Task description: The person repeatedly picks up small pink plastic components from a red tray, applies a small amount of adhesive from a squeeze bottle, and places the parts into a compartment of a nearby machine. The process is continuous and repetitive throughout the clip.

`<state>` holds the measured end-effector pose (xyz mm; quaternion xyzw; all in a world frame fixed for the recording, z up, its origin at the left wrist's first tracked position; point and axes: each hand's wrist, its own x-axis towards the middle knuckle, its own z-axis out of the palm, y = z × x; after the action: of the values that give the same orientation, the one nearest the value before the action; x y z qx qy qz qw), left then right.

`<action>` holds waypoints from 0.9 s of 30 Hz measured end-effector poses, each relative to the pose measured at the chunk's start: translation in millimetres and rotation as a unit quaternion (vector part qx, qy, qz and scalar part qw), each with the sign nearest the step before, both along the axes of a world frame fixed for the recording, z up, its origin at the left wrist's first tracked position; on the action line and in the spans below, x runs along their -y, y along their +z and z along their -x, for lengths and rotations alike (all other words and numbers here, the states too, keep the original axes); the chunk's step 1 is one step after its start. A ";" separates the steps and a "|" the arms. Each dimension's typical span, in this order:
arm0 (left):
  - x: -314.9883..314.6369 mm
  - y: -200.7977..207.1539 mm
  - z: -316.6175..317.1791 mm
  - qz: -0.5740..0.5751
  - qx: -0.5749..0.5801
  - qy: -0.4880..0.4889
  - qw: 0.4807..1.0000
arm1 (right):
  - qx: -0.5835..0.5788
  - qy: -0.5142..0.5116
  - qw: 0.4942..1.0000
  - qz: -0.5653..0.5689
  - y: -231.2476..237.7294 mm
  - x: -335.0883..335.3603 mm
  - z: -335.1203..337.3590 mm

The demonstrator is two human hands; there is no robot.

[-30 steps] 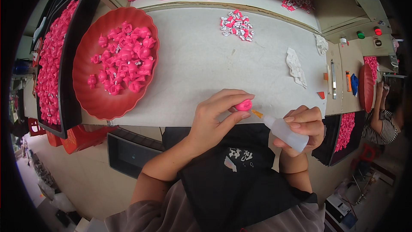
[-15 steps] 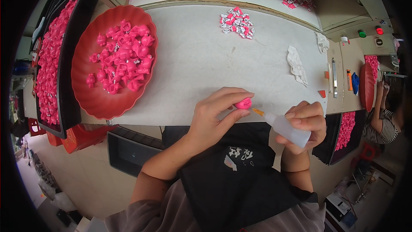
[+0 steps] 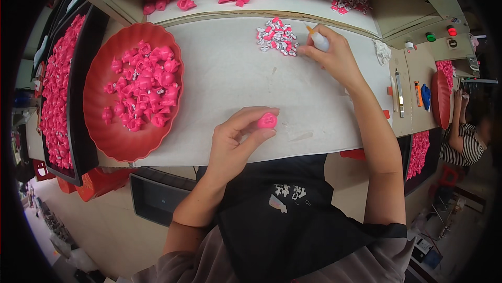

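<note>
Place: was a workshop full of small moulded parts
Bin: was heaped with matching pink parts
Bench: backed onto a shelf bearing more
Panel: carried green and red buttons
Co-worker: was stationed farther off to the right
Apron: covered the wearer's front

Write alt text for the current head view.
Left hand pinches a round pink piece over a white worktop; right hand, holding a squeeze bottle, is beside small pink-and-white pieces. A red scalloped bowl of pink parts sits at left.
</note>
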<state>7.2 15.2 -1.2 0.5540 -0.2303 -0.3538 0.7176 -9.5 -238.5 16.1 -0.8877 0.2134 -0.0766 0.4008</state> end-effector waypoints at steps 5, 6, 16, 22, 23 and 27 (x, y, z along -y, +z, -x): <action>-0.1 -2.6 -3.7 0.004 -0.010 -0.006 1.000 | 0.027 0.080 0.990 0.114 -19.8 8.0 -12.7; -0.8 -3.8 -4.1 0.006 -0.013 -0.004 1.000 | 0.007 0.065 0.992 0.107 -16.9 6.7 -13.4; 7.3 3.0 -0.3 -0.003 0.048 -0.007 0.999 | 0.130 0.004 0.969 -0.210 23.2 -39.6 45.7; 13.1 10.3 8.9 -0.038 0.148 0.016 0.988 | 0.225 0.079 0.938 -0.252 19.6 -83.9 76.6; 13.8 12.8 10.3 -0.038 0.149 0.012 0.988 | 0.223 0.094 0.947 -0.211 19.7 -85.6 78.5; 12.6 14.7 13.0 -0.039 0.165 -0.007 0.986 | 0.232 0.131 0.956 -0.122 19.2 -90.4 78.7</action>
<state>-5.7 2.6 13.5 0.6305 -0.3355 -0.2717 0.6451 -88.2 -148.2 35.3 -0.8099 0.0037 -0.2004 0.5512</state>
